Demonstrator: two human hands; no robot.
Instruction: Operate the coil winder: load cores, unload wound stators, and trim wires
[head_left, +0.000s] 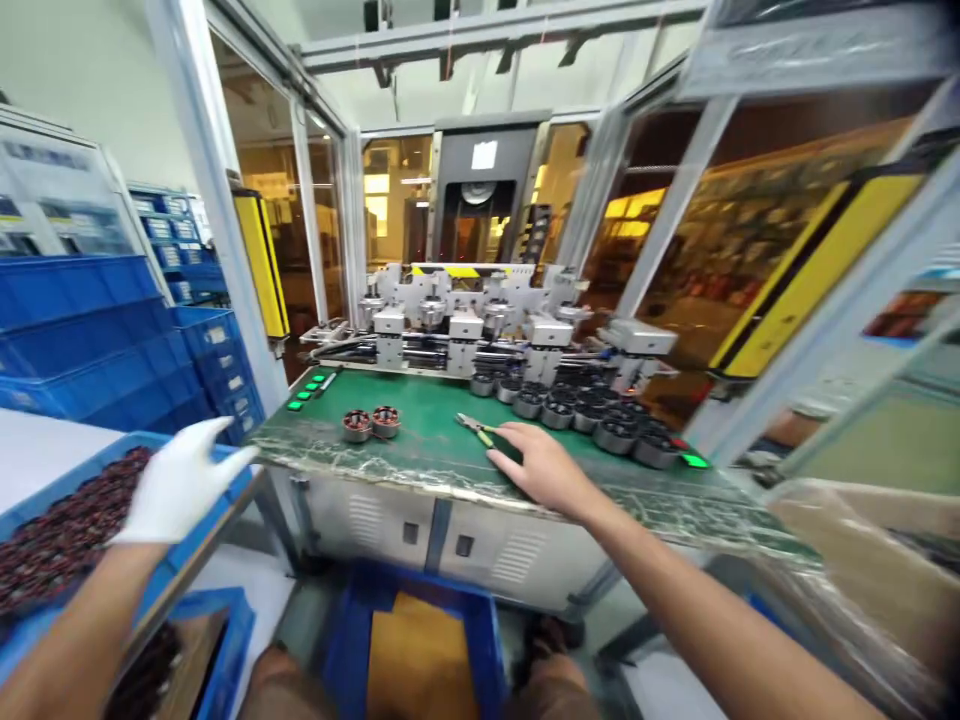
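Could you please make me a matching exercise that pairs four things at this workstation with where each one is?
Things:
1. left hand
2. right hand
3. two wound parts
4. green buttons

Places:
A. on the bench's back left corner
B. standing alone on the green bench top, left of centre
C. gloved, over the blue crate of parts
D. bare, resting on the bench beside the pliers

Pairs: 1-C, 2-D, 3-B, 4-A
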